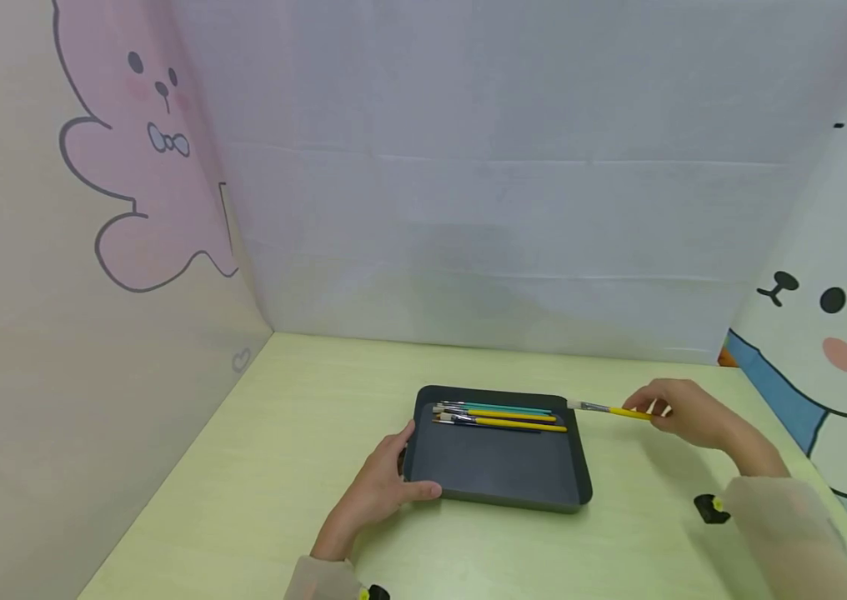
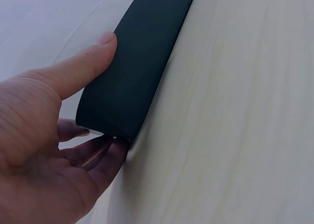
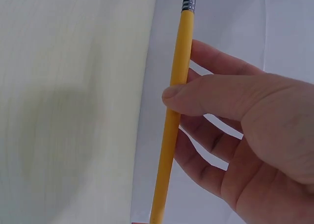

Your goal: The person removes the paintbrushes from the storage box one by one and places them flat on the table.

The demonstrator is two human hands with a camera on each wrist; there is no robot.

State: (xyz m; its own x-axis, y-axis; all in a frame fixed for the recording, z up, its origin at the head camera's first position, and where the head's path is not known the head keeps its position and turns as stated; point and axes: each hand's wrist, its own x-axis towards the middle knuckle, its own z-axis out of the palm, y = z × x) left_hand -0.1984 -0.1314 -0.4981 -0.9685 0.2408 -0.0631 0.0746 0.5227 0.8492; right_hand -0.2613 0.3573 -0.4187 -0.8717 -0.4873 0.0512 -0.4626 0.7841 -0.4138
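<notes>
My right hand (image 1: 694,415) pinches a yellow-handled paintbrush (image 3: 172,121) between thumb and fingers, to the right of a dark grey tray (image 1: 502,473). The pale bristles point left, near the tray's back right corner, with the silver ferrule behind them. Around the tray's left end, my left hand (image 1: 378,485) has its thumb along the side wall and its fingers at the underside, as the left wrist view shows. Several paintbrushes (image 1: 521,424) with yellow, teal and dark handles lie side by side in the back half of the tray, bristles to the left.
A pale wood-grain table (image 1: 303,417) carries the tray. White sheeting (image 1: 498,208) rises behind the table, and printed cartoon panels stand at the left and right sides. A small black device (image 1: 710,508) sits at the right sleeve.
</notes>
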